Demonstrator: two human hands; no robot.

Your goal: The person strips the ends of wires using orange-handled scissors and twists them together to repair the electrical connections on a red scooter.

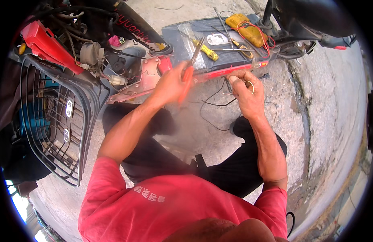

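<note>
Orange-handled pliers (pixel 187 82) are gripped in my left hand (pixel 170 84), their metal jaws pointing up and away over the scooter's footboard (pixel 176 38). The handle is a little smeared by motion. My right hand (pixel 249 97) is closed, with thumb and fingers pinching a thin wire (pixel 251 85) beside the footboard's red side edge (pixel 227 71). A pale yellowish loop of it shows at the fingers. Darker cable (pixel 216 104) trails below that hand toward the ground. My two hands are apart from each other.
On the footboard lie a yellow multimeter (pixel 251 30) with red leads, a yellow-handled screwdriver (pixel 211 53) and other hand tools. A black wire basket (pixel 59 121) stands at the left, near a red body panel (pixel 49 45) and exposed wiring. A crack runs through the concrete (pixel 304 121).
</note>
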